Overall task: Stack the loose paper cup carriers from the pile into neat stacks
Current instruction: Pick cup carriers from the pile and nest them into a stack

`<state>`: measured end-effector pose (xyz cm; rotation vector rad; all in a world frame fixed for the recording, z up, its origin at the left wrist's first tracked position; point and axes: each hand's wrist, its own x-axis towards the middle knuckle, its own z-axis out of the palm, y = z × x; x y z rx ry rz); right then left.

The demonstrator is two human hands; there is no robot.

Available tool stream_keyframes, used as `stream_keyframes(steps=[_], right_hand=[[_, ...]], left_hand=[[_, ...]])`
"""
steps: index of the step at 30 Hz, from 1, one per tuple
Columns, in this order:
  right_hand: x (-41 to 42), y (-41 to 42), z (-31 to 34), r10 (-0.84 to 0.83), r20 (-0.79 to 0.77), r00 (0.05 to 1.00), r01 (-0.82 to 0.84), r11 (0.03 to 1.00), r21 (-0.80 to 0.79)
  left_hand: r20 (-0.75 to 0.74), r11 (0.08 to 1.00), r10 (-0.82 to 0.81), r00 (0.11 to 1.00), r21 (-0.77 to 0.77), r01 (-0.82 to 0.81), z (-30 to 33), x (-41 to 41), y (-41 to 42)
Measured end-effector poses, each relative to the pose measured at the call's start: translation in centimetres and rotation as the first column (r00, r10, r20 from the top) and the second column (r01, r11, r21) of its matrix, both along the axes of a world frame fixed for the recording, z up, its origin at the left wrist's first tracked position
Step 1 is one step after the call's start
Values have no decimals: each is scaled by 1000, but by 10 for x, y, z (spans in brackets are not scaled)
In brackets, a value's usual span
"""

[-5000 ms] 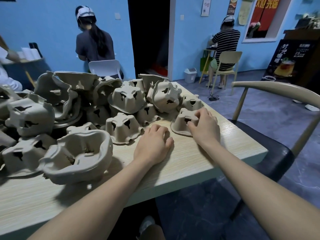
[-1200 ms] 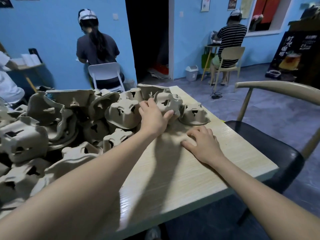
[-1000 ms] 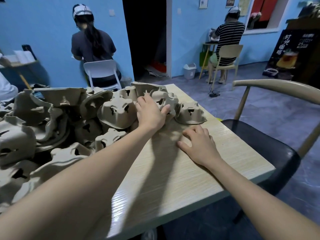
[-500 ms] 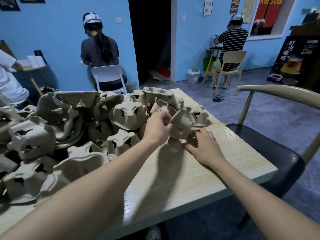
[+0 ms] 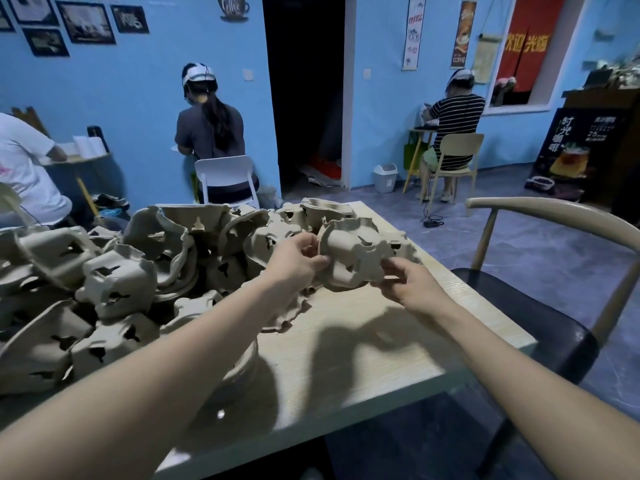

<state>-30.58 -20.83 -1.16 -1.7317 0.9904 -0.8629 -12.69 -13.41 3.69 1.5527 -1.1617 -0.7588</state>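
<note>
Both hands up over the tabletop [image 5: 363,341], holding one paper cup carrier [image 5: 349,254] in the air above the right-hand part of the surface. Left hand [image 5: 294,263] pinches the carrier's left rim, fingers curled round the edge, thumb toward the camera. Right hand [image 5: 412,282] grips the lower right rim, fingers bent on it. Carrier is tilted, cup wells bulging toward the camera, clear of the wood below; its shadow falls on bare wood.

Pile of loose carriers [image 5: 114,278] covers the whole left and back of the tabletop, jumbled, most upside down, some crushed or tipped on edge. Pile reaches the far edge and runs out of view at the left. A few carriers [image 5: 325,211] sit at the back right corner, just behind the held one. One flattened piece [image 5: 291,315] lies at the pile's front margin, under the left wrist.

Open wood: front right quarter, from the pile's edge to the near and right edges. Right edge runs close beside a dark-seated chair [image 5: 540,317] with a curved wooden back rail [image 5: 561,211]. Floor beyond is open.

Background: blue walls, dark doorway, three other people seated at small tables, a white chair [image 5: 227,174], a small bin [image 5: 385,176], a poster board [image 5: 575,150] at far right.
</note>
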Motion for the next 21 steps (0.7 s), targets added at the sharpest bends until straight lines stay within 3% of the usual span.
stream_keyframes(steps=[3, 7, 10, 12, 14, 16, 18, 21], right_hand=[[9, 12, 8, -19, 155, 988, -1, 992, 125], [26, 26, 18, -6, 195, 981, -15, 994, 105], [38, 35, 27, 16, 176, 984, -11, 1000, -27], [46, 39, 33, -5, 99, 995, 25, 979, -203], [52, 45, 39, -52, -42, 998, 29, 899, -436], [59, 53, 46, -80, -132, 988, -19, 783, -622], [66, 63, 51, -76, -177, 981, -87, 643, -761], [74, 73, 56, -81, -237, 968, -178, 444, -878]], left_hand=[[-89, 999, -32, 996, -9, 31, 4, 13, 17], [-61, 1000, 26, 998, -10, -26, 3, 35, 33], [47, 985, 174, 984, -22, -173, 4, 56, 42], [82, 962, 269, 960, -73, -264, 6, 66, 48], [69, 954, 293, 954, -87, -287, 11, 68, 55], [-119, 979, 195, 974, -36, -200, 17, 64, 61], [-309, 993, 116, 944, 24, -114, 23, 61, 66], [-365, 984, 174, 915, 99, -147, 27, 66, 73]])
